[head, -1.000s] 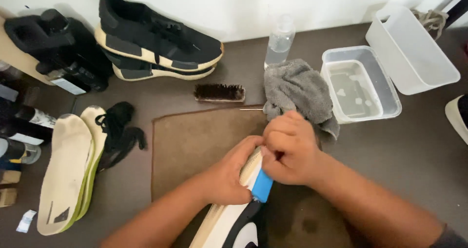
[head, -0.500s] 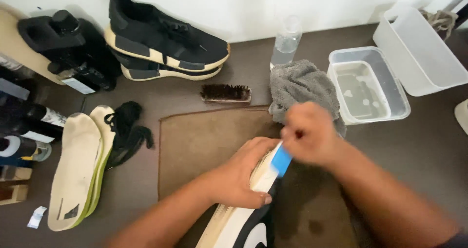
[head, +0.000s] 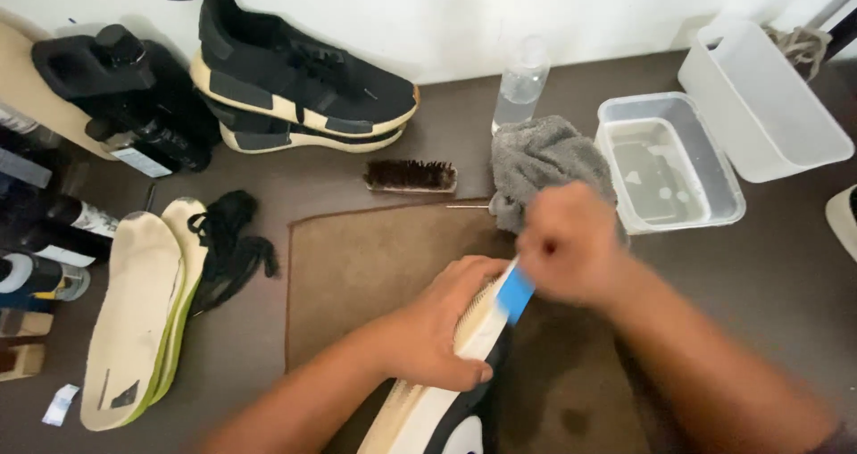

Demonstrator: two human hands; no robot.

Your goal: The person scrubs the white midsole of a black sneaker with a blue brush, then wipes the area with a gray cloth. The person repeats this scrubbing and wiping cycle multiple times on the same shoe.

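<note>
My left hand (head: 442, 324) grips the toe end of a black and white shoe (head: 446, 409) with a cream sole, held on its side over a brown mat (head: 366, 258). My right hand (head: 567, 244) is shut on a small brush with a blue handle (head: 515, 293), its head pressed against the shoe's sole edge near my left thumb. The right hand is motion-blurred.
A grey cloth (head: 544, 159), a dark bristle brush (head: 411, 175), a clear bottle (head: 520, 83) and a water tub (head: 669, 164) lie beyond the mat. A pair of black sneakers (head: 299, 83) sits by the wall. Two insoles (head: 134, 311), black laces (head: 228, 240) and bottles are at left.
My right hand moved up and right along the sole with the blue brush, from beside my left hand to just past the toe. The left hand stayed on the shoe.
</note>
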